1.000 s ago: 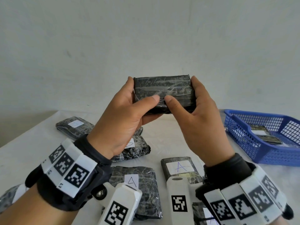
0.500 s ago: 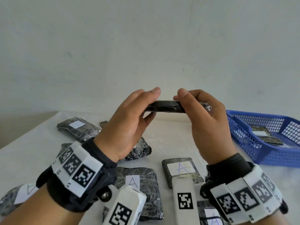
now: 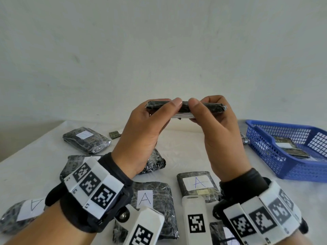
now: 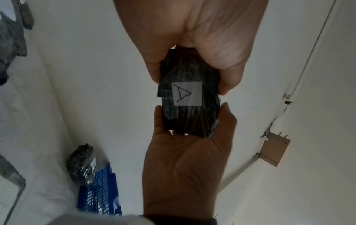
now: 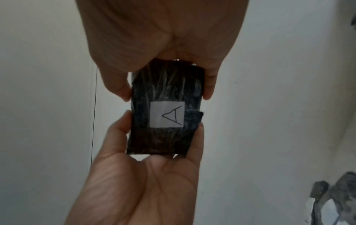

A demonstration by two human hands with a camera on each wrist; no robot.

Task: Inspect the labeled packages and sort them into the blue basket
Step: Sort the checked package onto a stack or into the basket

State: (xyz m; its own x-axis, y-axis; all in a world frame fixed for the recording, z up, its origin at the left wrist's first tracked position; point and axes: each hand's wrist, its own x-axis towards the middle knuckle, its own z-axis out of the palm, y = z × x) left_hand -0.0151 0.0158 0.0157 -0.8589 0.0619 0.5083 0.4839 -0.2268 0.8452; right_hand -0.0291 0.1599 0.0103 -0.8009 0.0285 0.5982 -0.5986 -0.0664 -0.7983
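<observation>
A flat black plastic-wrapped package [image 3: 208, 107] is held edge-on in the air above the table by both hands. My left hand [image 3: 166, 106] pinches its left half and my right hand [image 3: 200, 106] pinches its right half, thumbs nearly touching on top. The wrist views show its underside: a white label [image 4: 187, 95] with a handwritten "A" on the package [image 5: 165, 137]. The blue basket [image 3: 265, 147] stands at the right of the table with a wrapped package [image 3: 290, 149] lying inside.
Several black wrapped packages lie on the white table below my hands, among them ones labelled "A" [image 3: 196, 184] [image 3: 145, 198] [image 3: 30, 209] and one at the back left [image 3: 86, 140]. A small wrapped bundle [image 3: 245, 139] sits against the basket's left side.
The package has been tipped from facing me broadside to lying flat and edge-on, and both hands have come down a little with it. Both keep their hold.
</observation>
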